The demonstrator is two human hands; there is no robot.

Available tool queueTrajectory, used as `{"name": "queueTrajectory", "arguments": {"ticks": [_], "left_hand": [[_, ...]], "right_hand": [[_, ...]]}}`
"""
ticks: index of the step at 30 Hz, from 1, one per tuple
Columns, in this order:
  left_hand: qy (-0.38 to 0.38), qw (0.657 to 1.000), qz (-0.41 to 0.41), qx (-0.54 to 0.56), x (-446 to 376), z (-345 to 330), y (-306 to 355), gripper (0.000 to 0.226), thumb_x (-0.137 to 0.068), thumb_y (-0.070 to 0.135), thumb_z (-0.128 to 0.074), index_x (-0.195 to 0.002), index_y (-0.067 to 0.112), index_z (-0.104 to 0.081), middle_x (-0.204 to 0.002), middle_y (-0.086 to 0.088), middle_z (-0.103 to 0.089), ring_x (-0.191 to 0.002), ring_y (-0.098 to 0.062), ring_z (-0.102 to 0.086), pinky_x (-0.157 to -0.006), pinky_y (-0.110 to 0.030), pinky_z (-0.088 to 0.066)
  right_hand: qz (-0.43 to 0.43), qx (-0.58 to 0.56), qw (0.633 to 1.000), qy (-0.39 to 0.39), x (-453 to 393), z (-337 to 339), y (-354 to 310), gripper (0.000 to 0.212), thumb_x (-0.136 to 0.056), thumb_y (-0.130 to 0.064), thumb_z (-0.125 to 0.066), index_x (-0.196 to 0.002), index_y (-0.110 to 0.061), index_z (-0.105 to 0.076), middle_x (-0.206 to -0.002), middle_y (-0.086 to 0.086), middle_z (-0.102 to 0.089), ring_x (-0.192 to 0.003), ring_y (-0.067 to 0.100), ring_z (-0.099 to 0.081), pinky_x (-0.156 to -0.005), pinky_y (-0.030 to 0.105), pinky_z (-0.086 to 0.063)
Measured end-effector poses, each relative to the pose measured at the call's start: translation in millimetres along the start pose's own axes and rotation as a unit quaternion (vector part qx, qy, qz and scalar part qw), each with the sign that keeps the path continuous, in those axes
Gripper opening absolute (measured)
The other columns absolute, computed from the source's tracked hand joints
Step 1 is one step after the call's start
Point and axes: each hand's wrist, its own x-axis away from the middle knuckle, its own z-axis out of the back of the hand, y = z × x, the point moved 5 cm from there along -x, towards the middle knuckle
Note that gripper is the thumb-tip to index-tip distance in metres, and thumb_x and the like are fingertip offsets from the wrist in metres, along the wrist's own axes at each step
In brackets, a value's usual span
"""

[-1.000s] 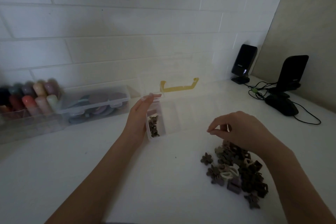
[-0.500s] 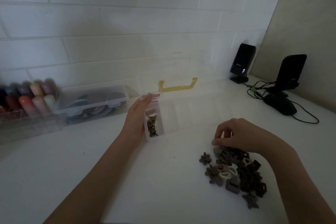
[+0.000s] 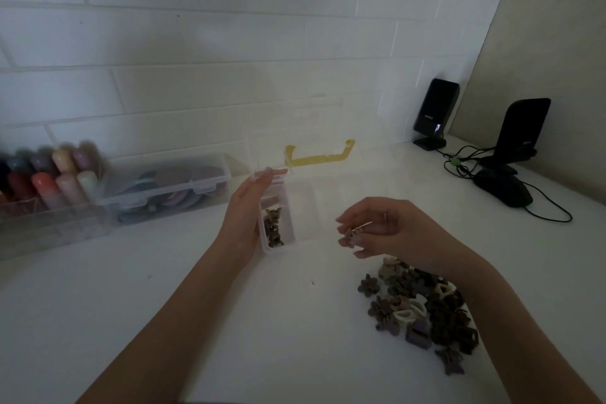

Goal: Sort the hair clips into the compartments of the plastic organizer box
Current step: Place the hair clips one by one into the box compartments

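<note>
A clear plastic organizer box [image 3: 305,203] with a yellow handle [image 3: 319,157] stands open on the white table. Its leftmost compartment holds several dark hair clips [image 3: 272,231]. My left hand [image 3: 244,216] lies flat against the box's left side, fingertips at its back corner. My right hand [image 3: 390,228] hovers just right of the box front, fingers pinched on a small hair clip [image 3: 350,235]. A pile of brown, grey and cream hair clips [image 3: 423,308] lies on the table under my right wrist.
A closed clear case [image 3: 164,187] with round coloured items sits at the back left, beside a clear tray of coloured cylinders [image 3: 49,180]. Two black stands [image 3: 434,113] and a black mouse [image 3: 503,190] with cables occupy the back right corner.
My right hand dipped to the pile, closed on a clip, then rose and moved left toward the box. My left hand stayed against the box.
</note>
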Motion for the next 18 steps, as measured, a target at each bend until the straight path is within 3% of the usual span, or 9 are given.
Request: {"name": "queueTrajectory", "arguments": {"ticks": [5, 14, 18], "left_hand": [[0.002, 1.0, 0.001, -0.004, 1, -1, 1, 0.015, -0.089, 0.031, -0.056, -0.084, 0.024, -0.068, -0.099, -0.001, -0.07, -0.104, -0.029, -0.063, -0.099, -0.055, -0.042], [0.002, 1.0, 0.002, -0.002, 2, -1, 2, 0.015, -0.09, 0.028, -0.055, -0.084, 0.025, -0.068, -0.098, 0.0, -0.07, -0.104, -0.03, -0.063, -0.099, -0.054, -0.043], [-0.007, 1.0, 0.0, -0.004, 4, -3, 3, 0.026, -0.09, 0.025, -0.055, -0.07, 0.028, -0.072, -0.085, 0.006, -0.072, -0.093, -0.026, -0.065, -0.095, -0.05, -0.044]], "right_hand": [[0.033, -0.014, 0.998, 0.043, -4, -5, 0, 0.034, -0.078, 0.009, -0.068, -0.104, -0.012, -0.062, -0.098, 0.01, -0.07, -0.09, 0.026, -0.07, -0.075, 0.032, -0.057], [0.084, 0.066, 0.989, 0.106, -8, -11, -2, 0.02, -0.076, 0.008, -0.07, -0.084, -0.01, -0.066, -0.098, -0.002, -0.07, -0.086, 0.016, -0.069, -0.073, 0.028, -0.057], [0.115, 0.106, 0.975, 0.16, -6, -19, -6, 0.016, -0.078, -0.001, -0.072, -0.085, -0.014, -0.066, -0.093, -0.004, -0.067, -0.082, 0.01, -0.066, -0.068, 0.023, -0.056]]}}
